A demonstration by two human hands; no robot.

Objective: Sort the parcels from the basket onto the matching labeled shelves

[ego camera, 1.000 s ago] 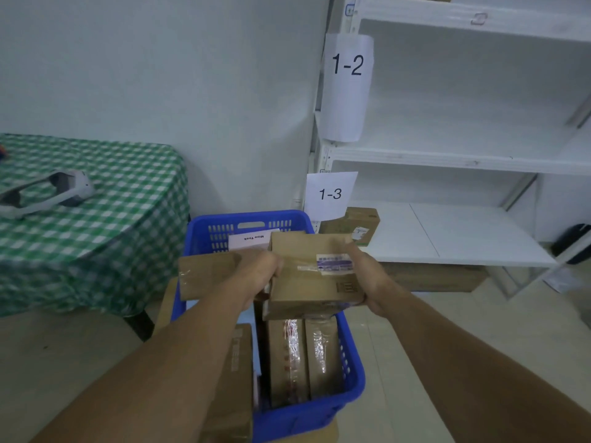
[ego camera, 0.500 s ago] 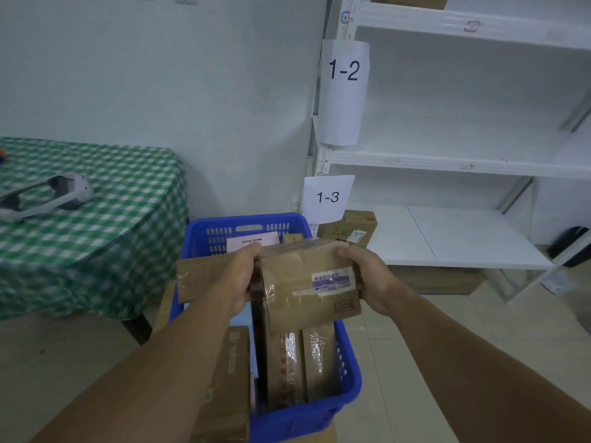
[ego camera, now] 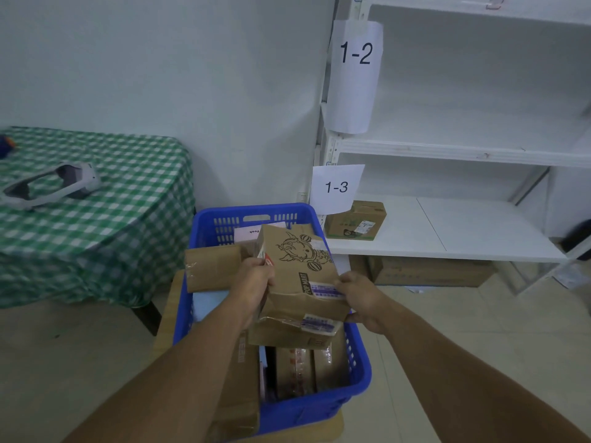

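Observation:
A brown cardboard parcel (ego camera: pixel 299 276) printed with a cartoon drawing and "POP MART" is held above the blue basket (ego camera: pixel 319 407). My left hand (ego camera: pixel 256 282) grips its left edge. My right hand (ego camera: pixel 361 298) grips its right lower corner near a purple label. The parcel is tilted with its printed face up. Several more brown parcels (ego camera: pixel 297 369) stand in the basket below. White shelves stand to the right, with paper labels "1-2" (ego camera: pixel 355 54) and "1-3" (ego camera: pixel 336 187). One small box (ego camera: pixel 355 220) sits on the 1-3 shelf (ego camera: pixel 447 238).
A table with a green checked cloth (ego camera: pixel 96 199) stands at the left and carries a white headset (ego camera: pixel 48 187). The basket rests on a wooden stool (ego camera: pixel 166 318). Large cardboard boxes (ego camera: pixel 428 271) lie under the lowest shelf. The floor is pale tile.
Both hands have turned the parcel over, so the printed cartoon face now shows instead of the plain side with the label. The view has tilted down slightly.

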